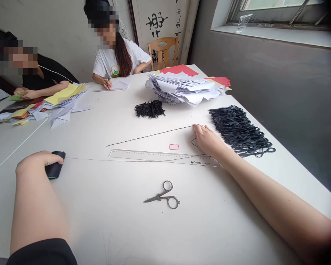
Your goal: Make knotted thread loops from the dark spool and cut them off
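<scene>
At the left, my left hand (pixel 40 160) is closed round a dark, flat-sided object (pixel 55 168), perhaps a spool. From it a thin black cord (pixel 143 161) runs right across the clear ruler (pixel 162 157) to my right hand (pixel 208 140). The fingers of my right hand are pressed together on the cord at the tabletop, just beyond the ruler's right end. A small loop shows beside them, and a loose length of cord slants away to the left. Nearer me lie metal scissors (pixel 165 197), blades apart. A pink-outlined rectangle (pixel 174 147) is between cord and ruler.
Bundled black cord loops (pixel 239 130) lie right of my right hand; a smaller bunch (pixel 149 109) lies further back. Behind stands a tall paper stack (pixel 182 88). Two people sit across the white table (pixel 113 224), with papers (pixel 63 95) before them.
</scene>
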The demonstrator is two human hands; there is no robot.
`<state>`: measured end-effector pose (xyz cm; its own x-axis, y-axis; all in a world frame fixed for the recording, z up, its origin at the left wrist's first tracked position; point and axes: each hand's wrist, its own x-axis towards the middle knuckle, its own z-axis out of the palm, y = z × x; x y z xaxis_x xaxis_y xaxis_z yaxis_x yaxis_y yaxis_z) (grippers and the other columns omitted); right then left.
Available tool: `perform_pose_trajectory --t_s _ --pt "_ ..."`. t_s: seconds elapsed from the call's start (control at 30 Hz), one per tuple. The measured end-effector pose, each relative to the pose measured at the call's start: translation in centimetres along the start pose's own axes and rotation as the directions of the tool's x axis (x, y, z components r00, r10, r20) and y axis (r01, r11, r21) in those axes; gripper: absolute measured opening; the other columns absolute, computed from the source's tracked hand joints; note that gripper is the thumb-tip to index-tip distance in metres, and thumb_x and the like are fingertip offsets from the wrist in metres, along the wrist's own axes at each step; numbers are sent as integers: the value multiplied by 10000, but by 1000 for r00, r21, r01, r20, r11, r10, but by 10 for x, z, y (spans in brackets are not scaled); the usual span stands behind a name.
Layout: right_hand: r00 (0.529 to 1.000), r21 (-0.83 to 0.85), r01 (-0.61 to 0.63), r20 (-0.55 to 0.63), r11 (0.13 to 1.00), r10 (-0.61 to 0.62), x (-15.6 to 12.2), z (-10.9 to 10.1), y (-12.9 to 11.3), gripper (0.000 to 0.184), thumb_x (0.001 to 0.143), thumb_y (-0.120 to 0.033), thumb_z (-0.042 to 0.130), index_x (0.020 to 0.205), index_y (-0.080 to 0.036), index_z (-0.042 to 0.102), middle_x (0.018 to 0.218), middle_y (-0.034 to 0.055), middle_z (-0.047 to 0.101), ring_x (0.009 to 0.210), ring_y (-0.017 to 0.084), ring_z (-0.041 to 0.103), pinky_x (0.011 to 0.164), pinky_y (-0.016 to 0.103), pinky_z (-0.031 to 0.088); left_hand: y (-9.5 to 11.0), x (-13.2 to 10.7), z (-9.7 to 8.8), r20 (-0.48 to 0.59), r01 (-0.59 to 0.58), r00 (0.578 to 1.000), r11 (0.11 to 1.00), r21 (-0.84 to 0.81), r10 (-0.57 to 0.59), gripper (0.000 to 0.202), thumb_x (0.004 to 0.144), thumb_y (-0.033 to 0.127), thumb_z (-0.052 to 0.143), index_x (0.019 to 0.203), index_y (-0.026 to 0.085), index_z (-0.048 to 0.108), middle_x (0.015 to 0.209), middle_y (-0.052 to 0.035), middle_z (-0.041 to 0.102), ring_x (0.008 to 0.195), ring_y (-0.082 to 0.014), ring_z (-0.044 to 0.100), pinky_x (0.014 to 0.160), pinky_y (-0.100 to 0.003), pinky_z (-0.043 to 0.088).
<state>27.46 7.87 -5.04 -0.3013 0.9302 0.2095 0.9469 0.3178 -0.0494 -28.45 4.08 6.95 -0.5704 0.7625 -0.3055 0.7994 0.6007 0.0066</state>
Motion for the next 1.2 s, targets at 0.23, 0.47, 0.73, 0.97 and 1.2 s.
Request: perform_pose_trajectory --t_s 0.23,0.47,0.73,0.97,1.2 --pt "998 78 -61 -11 995 62 2 -2 0 303 832 -37 291 1030 -98 512 1031 172 633 1021 263 586 1065 566 262 20 -21 -9 179 178 964 978 112 -196 342 571 438 685 647 178 476 679 -89 617 750 -305 609 559 -300 394" --pt "976 506 148 -213 850 -43 -12 -94 -25 180 924 -306 446 854 -190 565 1344 86 509 998 218 596 834 417 511 78 -81 -21 -522 -210 833 978 5 182 441 735 374 594 1130 192 661 903 -72 670 873 -248 587 719 -324 439" --pt "830 454 469 -520 758 -202 -64 -170 -95 96 879 -194 568 857 -272 619 1025 61 530 838 177 554 658 339 500 191 -230 20 -53 -518 444 208 -830 894 449 716 409 745 1121 218 705 714 -26 689 503 -121 588 448 -226 444" --pt "900 690 426 -390 585 -195 -62 -154 -98 113 907 -225 535 822 -226 609 934 73 556 796 163 556 569 292 493 211 -234 46 120 -230 369 215 -949 922 226 712 368 778 829 176 758 701 -36 727 582 -133 684 503 -184 496" --pt "996 990 -7 20 -143 86 -48 -156 -83 143 906 -276 555 789 -199 528 898 13 617 671 89 625 540 226 542 206 -208 46 73 -340 412 227 -913 908 224 746 389 747 744 164 747 691 -48 743 293 -2 399 309 -168 258"
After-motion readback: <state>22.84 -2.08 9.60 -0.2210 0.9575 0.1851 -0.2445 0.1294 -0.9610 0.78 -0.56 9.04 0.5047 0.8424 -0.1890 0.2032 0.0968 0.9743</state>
